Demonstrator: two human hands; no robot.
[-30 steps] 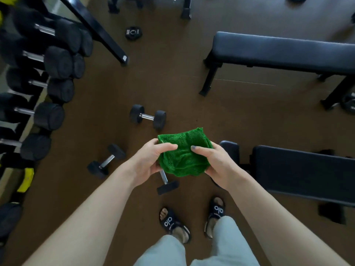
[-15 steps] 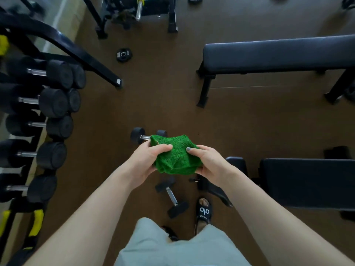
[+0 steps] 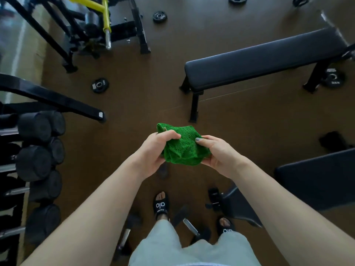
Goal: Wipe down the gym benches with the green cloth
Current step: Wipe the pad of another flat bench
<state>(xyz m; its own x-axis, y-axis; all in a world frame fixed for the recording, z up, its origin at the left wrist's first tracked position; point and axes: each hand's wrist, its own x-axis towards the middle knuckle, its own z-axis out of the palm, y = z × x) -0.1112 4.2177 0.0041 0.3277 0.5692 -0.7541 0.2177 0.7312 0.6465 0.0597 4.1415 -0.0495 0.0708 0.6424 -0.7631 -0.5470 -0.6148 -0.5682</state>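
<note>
Brown gym floor (image 3: 146, 104) fills the frame, flat bench (image 3: 265, 60) upper right, second bench (image 3: 318, 177) at right edge. Both hands, left hand (image 3: 153, 152) and right hand (image 3: 217, 154), clamp fingers around the bunched green cloth (image 3: 182, 148) at centre. Since a moment ago, the view has tipped forward and the cloth looks more crumpled.

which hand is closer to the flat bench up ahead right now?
Right. The right hand grips the green cloth on the side toward the flat bench, which stands ahead and to the right. The left hand grips the cloth's other side, farther from it.
</note>
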